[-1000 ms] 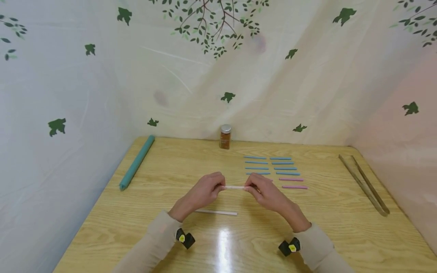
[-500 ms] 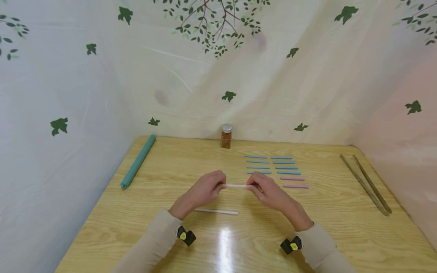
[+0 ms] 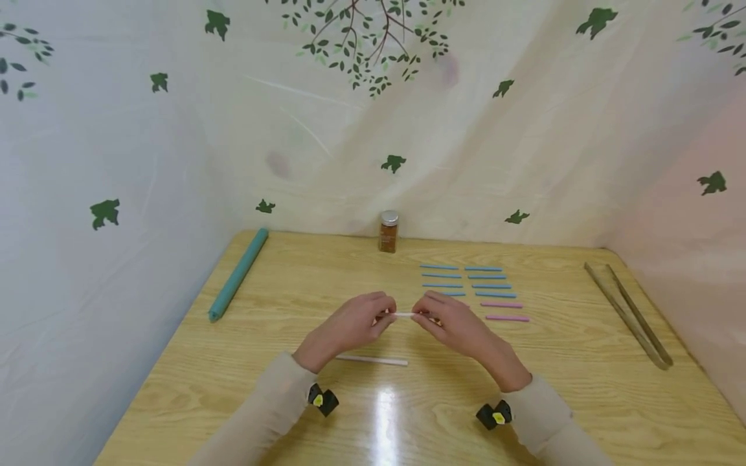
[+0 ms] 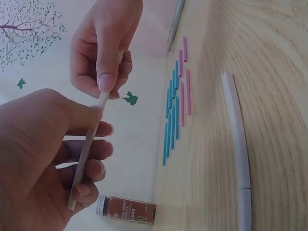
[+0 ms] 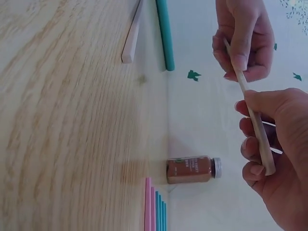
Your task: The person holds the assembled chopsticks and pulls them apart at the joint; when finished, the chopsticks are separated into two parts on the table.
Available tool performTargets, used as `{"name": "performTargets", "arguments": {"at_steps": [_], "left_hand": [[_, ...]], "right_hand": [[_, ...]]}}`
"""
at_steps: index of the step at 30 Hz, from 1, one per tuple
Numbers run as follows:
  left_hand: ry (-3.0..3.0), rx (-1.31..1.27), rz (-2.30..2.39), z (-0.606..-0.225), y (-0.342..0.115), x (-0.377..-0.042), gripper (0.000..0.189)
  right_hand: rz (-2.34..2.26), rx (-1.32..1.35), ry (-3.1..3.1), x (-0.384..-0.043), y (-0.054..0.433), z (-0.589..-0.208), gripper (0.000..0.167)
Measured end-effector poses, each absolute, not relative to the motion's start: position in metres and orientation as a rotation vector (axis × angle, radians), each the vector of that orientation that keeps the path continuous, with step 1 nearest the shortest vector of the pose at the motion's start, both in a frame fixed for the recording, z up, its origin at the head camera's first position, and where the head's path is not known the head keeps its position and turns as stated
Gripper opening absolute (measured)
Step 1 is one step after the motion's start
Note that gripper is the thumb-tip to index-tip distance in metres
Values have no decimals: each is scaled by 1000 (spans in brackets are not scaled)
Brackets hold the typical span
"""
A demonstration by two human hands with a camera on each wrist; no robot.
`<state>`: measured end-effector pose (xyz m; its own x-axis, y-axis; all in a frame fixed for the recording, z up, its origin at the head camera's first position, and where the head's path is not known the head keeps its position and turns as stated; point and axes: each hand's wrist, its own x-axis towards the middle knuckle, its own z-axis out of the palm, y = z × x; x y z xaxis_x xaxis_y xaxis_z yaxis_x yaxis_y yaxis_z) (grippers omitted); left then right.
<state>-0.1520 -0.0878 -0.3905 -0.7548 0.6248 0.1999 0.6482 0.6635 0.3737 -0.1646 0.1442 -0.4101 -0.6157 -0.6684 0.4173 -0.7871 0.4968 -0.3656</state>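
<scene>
A thin white stick [image 3: 404, 314] is held level above the table by both hands. My left hand [image 3: 354, 322] pinches it between thumb and fingers, and its end runs back across the palm in the left wrist view. On the other side my right hand [image 3: 457, 323] pinches the same stick [image 5: 260, 137] near its middle. Only a short white length shows between the two hands. Below them a second white stick [image 3: 379, 360] lies on the table, partly hidden by the left wrist; the left wrist view shows a dark line across this stick [image 4: 236, 125].
Several short blue sticks [image 3: 488, 285] lie in two columns behind the right hand, with pink sticks [image 3: 507, 318] nearer. A spice jar [image 3: 388, 233] stands at the back. A teal roll [image 3: 239, 275] lies left, wooden tongs [image 3: 629, 317] right. Patterned cloth [image 3: 326, 142] surrounds the table.
My hands have come closer together along the stick, so less of it shows between them. The things on the table stay where they were.
</scene>
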Motion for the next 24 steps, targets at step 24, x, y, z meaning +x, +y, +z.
{"name": "performTargets", "arguments": {"at_steps": [24], "left_hand": [[-2700, -1251, -838, -400, -89, -157, 15]], "right_hand": [[976, 1304, -2547, -160, 146, -417, 6]]}}
